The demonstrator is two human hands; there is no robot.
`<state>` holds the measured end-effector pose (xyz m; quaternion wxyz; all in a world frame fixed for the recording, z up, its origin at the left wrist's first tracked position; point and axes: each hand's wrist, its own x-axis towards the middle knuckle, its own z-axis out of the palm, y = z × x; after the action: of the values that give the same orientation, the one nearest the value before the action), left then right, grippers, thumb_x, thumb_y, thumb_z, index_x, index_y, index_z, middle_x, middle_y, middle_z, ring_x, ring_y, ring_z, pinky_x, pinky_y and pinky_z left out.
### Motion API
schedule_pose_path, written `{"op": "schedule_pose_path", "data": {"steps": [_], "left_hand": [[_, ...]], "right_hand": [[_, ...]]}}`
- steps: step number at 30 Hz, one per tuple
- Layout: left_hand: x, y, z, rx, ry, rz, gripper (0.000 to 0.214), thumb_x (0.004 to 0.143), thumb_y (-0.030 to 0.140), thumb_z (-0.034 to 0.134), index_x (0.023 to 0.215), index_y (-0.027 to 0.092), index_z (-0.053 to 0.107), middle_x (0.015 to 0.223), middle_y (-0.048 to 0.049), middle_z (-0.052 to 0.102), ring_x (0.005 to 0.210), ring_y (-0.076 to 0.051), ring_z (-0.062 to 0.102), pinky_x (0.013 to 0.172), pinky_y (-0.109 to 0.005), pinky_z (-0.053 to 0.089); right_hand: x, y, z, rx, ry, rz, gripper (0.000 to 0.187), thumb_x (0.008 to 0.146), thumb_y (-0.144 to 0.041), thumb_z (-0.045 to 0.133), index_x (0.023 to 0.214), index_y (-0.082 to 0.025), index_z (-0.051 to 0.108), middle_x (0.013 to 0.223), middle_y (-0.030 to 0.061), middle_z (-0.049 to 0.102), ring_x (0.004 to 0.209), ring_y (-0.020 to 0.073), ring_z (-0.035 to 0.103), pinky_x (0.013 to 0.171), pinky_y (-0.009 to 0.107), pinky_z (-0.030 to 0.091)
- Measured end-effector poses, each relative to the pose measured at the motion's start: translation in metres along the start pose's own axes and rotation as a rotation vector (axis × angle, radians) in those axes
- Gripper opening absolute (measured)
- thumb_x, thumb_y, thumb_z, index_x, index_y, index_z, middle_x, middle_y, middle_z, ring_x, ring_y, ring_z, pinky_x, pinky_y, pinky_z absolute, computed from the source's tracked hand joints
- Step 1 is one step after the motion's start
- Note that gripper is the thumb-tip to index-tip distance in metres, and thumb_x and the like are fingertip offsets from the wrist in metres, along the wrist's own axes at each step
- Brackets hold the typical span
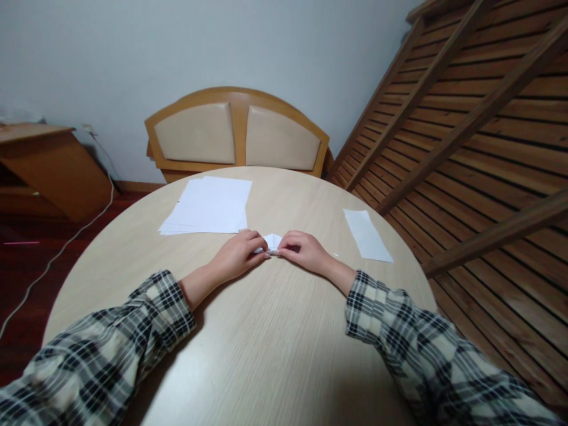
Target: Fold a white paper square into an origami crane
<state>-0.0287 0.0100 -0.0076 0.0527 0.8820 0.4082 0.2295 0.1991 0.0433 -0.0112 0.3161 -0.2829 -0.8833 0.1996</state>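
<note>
Between my two hands, at the middle of the round table, is a small piece of folded white paper (272, 241) with creases showing. My left hand (239, 253) pinches its left side between thumb and fingers. From the other side, my right hand (304, 251) pinches the right part near the lower edge. The fingertips of both hands nearly meet there, and they hide much of the paper.
A stack of white paper sheets (213, 204) lies at the table's far left. A narrow white paper strip (367, 235) lies on the right. Behind the round table (266, 331) stands a padded headboard (239, 133); wooden slats (479, 136) lean at the right.
</note>
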Motion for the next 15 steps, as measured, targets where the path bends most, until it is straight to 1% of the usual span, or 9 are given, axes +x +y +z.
{"op": "schedule_pose_path", "data": {"steps": [3,6,11,15], "left_hand": [[0.0006,-0.0003,-0.0009,-0.067,0.001,-0.029,0.02,0.095,0.033,0.055,0.086,0.017,0.064,0.085,-0.0054,0.061,0.082,-0.02,0.055,0.072,-0.031,0.043],[0.0012,0.0,-0.0019,-0.104,0.002,-0.049,0.019,0.095,0.031,0.055,0.085,0.017,0.064,0.086,-0.0057,0.062,0.082,-0.02,0.056,0.073,-0.031,0.043],[-0.0011,0.0027,-0.0029,-0.051,-0.001,-0.053,0.021,0.095,0.032,0.054,0.086,0.017,0.065,0.085,-0.006,0.062,0.08,-0.02,0.056,0.071,-0.031,0.042],[-0.0038,0.0043,-0.0024,-0.01,0.0,-0.027,0.022,0.097,0.033,0.052,0.088,0.017,0.064,0.085,-0.006,0.062,0.081,-0.02,0.055,0.072,-0.032,0.042]], "right_hand": [[-0.0055,-0.0029,0.0003,0.049,0.006,0.044,0.01,0.089,-0.021,0.064,0.08,-0.019,0.069,0.083,0.004,0.068,0.078,0.0151,0.061,0.073,0.029,0.047],[-0.0093,-0.0064,0.0005,0.039,0.016,0.041,0.009,0.088,-0.021,0.065,0.08,-0.019,0.068,0.085,0.0047,0.068,0.08,0.016,0.062,0.076,0.03,0.047],[-0.0104,-0.0077,0.0001,0.045,-0.021,0.002,0.005,0.088,-0.022,0.065,0.084,-0.02,0.068,0.087,0.0044,0.068,0.084,0.0167,0.061,0.078,0.031,0.047],[-0.0102,-0.0086,0.0009,0.021,-0.013,0.01,0.007,0.087,-0.021,0.067,0.08,-0.019,0.066,0.083,0.0032,0.065,0.081,0.0162,0.059,0.076,0.03,0.046]]}}
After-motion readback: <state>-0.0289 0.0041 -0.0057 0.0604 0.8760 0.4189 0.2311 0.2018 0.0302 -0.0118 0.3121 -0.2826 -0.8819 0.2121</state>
